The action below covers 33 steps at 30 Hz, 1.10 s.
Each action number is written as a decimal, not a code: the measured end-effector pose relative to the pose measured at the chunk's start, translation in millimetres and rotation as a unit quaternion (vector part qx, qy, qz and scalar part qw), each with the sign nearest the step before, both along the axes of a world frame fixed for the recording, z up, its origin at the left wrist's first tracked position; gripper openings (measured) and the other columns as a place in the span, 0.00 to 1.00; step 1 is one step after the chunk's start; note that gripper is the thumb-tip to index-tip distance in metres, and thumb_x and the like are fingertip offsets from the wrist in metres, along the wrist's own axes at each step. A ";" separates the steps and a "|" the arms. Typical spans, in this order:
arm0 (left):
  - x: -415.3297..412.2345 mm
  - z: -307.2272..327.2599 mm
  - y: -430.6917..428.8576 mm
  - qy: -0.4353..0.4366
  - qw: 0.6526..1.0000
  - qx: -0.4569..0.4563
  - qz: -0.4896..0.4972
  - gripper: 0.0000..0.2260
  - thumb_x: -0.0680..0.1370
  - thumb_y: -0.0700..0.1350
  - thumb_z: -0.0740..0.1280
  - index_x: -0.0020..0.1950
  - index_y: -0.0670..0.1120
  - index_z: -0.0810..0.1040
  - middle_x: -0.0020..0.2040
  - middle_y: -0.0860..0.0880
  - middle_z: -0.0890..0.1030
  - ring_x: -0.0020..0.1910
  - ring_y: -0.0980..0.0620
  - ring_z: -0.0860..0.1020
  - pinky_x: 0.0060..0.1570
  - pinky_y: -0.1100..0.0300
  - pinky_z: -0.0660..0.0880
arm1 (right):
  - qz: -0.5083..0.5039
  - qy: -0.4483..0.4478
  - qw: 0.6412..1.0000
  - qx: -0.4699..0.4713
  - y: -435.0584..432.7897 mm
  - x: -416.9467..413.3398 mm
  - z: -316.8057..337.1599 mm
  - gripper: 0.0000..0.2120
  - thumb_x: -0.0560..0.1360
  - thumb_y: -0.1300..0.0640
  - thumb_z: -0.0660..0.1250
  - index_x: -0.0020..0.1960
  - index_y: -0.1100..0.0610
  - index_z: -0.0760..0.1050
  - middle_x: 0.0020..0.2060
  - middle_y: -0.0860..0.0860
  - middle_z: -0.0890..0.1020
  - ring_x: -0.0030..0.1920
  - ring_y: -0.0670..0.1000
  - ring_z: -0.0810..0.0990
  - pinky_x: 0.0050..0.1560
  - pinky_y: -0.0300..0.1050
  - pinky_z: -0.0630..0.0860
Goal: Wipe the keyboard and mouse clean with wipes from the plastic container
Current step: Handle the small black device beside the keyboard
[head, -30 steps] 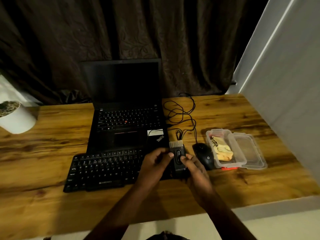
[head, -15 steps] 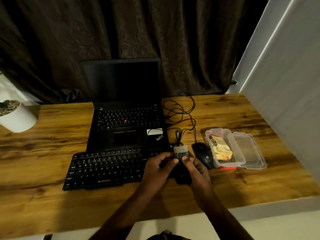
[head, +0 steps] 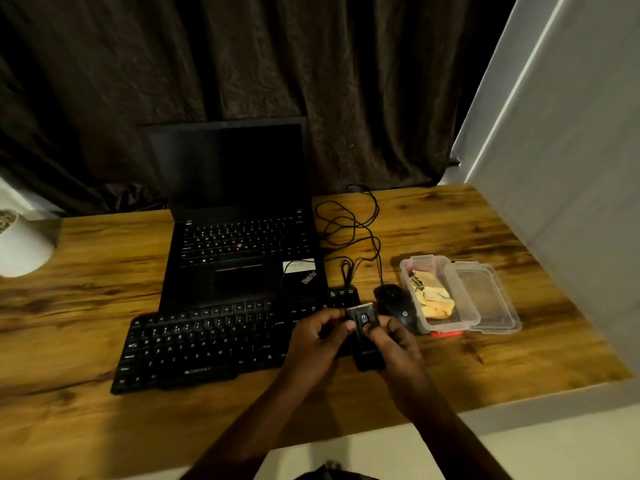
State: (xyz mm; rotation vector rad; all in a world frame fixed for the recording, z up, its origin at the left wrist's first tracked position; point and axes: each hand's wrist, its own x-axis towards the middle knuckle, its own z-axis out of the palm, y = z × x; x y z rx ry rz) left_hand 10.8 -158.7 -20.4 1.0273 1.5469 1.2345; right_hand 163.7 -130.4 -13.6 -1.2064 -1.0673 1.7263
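**Wiping not yet begun; wipes untouched in the box**

Neither hand holds a wipe, so I judge the task to be at its very start. The left hand (head: 318, 341) and right hand (head: 394, 344) both pinch a small black hand tool (head: 363, 320) between fingertips and thumbs, above the right end of the flat black plastic keyboard (head: 207, 344). In this dim light the pale fringe at its far end may be brush bristles. The rounded black mouse (head: 396, 306) sits just right of the hands. Right of it stands the clear rectangular plastic container (head: 446, 325), open, with yellowish folded wipes (head: 431, 294) inside and its clear lid (head: 485, 299) lying alongside. Wiping both devices remains.

Counted: one keyboard, one mouse, one container, one lid, one tool, one open black laptop (head: 239, 237), one white pot (head: 24, 244) at far left. The number of wipes cannot be told.
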 end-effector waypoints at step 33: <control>18.4 -12.6 20.4 0.167 0.983 0.014 -0.077 0.17 0.78 0.31 0.62 0.61 0.49 0.79 0.52 0.54 0.82 0.49 0.59 0.81 0.52 0.59 0.80 | 0.026 -0.575 0.754 0.316 7.3 53.5 -38.2 0.27 0.72 0.34 0.66 0.64 0.47 0.74 0.52 0.49 0.80 0.48 0.49 0.80 0.42 0.39 0.78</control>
